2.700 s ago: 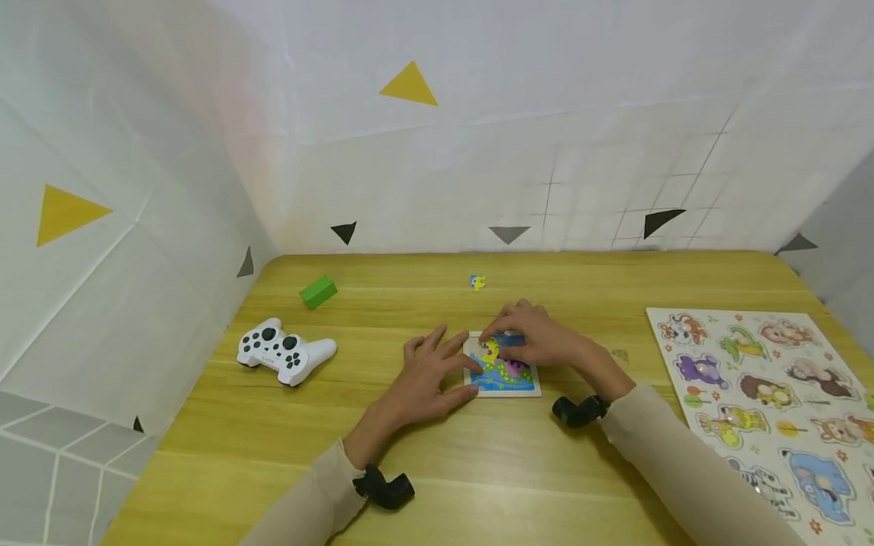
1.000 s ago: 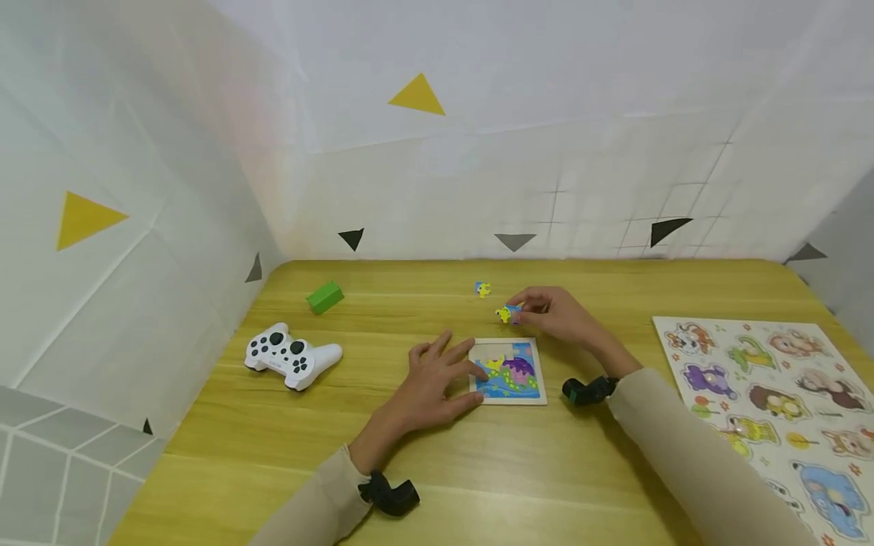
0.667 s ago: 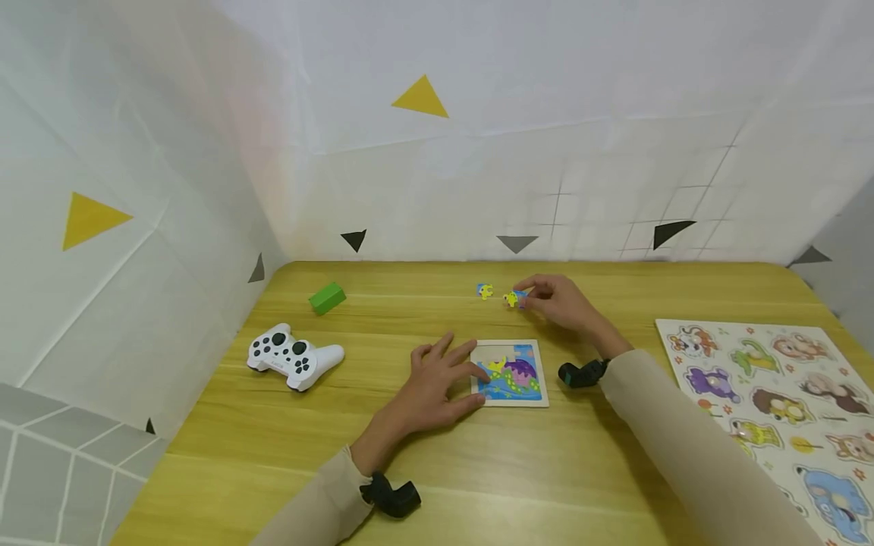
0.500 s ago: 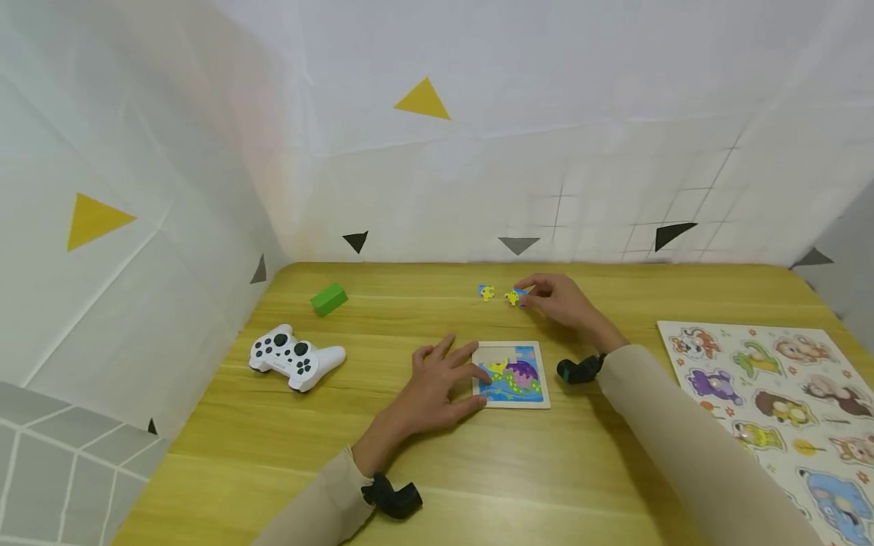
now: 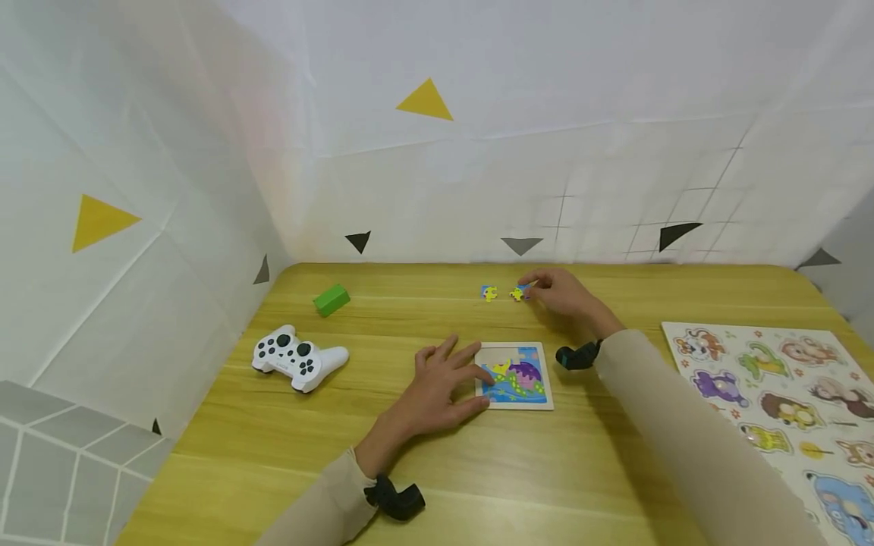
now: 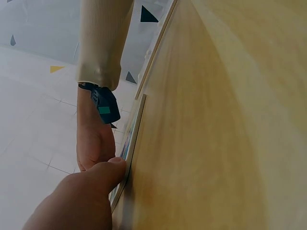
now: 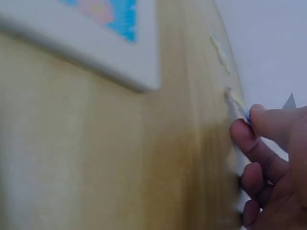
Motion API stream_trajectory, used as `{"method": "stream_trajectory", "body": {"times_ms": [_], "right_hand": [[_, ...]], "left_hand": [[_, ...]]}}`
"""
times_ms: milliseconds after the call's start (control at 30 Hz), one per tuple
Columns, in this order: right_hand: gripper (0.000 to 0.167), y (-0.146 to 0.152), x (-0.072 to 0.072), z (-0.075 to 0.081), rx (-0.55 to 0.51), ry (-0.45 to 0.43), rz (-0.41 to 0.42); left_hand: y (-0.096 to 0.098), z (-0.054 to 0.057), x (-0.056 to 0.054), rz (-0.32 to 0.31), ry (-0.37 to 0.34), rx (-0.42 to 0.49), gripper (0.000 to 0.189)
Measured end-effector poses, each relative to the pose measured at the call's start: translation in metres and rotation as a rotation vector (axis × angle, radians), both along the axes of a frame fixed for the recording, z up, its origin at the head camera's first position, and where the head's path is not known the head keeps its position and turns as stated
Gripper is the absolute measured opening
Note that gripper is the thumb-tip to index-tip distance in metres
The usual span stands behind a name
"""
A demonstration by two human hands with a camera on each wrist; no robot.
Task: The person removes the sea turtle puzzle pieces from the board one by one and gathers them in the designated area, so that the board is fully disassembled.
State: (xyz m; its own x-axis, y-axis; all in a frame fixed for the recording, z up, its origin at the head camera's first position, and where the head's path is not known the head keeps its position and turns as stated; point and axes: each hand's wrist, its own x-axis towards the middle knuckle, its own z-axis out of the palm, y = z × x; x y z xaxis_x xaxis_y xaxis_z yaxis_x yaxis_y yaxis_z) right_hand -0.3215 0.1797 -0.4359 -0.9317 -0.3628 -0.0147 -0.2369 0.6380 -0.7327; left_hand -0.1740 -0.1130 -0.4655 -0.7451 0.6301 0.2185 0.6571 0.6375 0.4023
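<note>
My right hand [image 5: 560, 293] pinches a small yellow-and-blue jigsaw piece [image 5: 516, 294] between thumb and finger at the back of the table. In the right wrist view that piece [image 7: 236, 101] is held by one end, low over the wood. Just left of it lies a second yellow-and-blue jigsaw piece [image 5: 488, 293]. My left hand [image 5: 440, 387] lies with spread fingers at the left side of a small framed jigsaw puzzle [image 5: 526, 377], its fingertips over the frame. A bare patch shows at the puzzle's upper left. In the left wrist view the thumb [image 6: 115, 167] rests against the frame's edge.
A white game controller [image 5: 297, 359] and a green block [image 5: 331, 300] stand on the left of the table. On the right lies a large animal puzzle board [image 5: 771, 379], partly under the right sleeve. White sheeting rises behind the table's back edge.
My right hand has lifted a piece out of the framed puzzle and carried it back beside the loose piece. The left hand has stayed at the frame. The head view has shifted slightly.
</note>
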Motion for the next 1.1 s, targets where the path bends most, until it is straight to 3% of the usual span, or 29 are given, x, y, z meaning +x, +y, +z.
{"method": "stream_trajectory", "body": {"times_ms": [233, 700, 1100], "right_hand": [[0.033, 0.000, -0.002, 0.003, 0.013, -0.031, -0.004], [0.034, 0.003, 0.001, -0.009, 0.064, 0.107, -0.002], [0.035, 0.000, 0.001, -0.012, 0.101, 0.117, -0.073]], "left_hand": [[0.000, -0.001, -0.001, 0.005, 0.000, -0.016, 0.026], [-0.001, -0.002, 0.001, 0.010, -0.005, -0.014, 0.024], [-0.001, -0.003, 0.004, 0.009, -0.009, -0.002, 0.023]]}}
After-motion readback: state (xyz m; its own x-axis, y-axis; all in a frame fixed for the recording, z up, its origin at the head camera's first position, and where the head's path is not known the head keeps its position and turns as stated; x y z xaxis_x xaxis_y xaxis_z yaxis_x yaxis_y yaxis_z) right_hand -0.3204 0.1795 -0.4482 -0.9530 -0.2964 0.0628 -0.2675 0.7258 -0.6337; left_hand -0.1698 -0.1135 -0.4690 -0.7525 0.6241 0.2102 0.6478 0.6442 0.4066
